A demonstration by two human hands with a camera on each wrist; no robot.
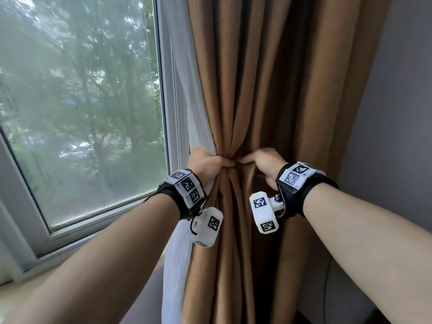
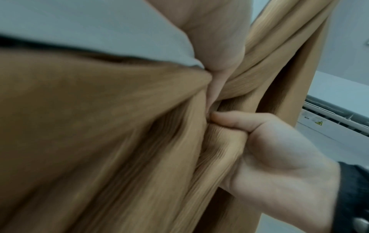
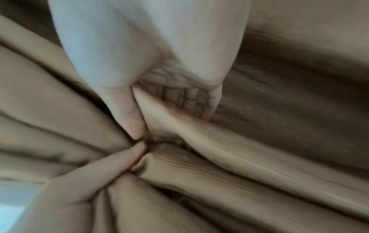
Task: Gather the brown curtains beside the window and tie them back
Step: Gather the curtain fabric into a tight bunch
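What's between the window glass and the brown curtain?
A white sheer curtain hangs between the window and the brown curtain, seen in the head view.

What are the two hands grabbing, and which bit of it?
Both hold the brown curtain at its bunched middle: the left hand grips the window side together with the white sheer, the right hand the wall side.

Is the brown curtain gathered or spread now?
Gathered: both hands, left hand and right hand, pinch the brown curtain into a narrow waist. No tie visible.
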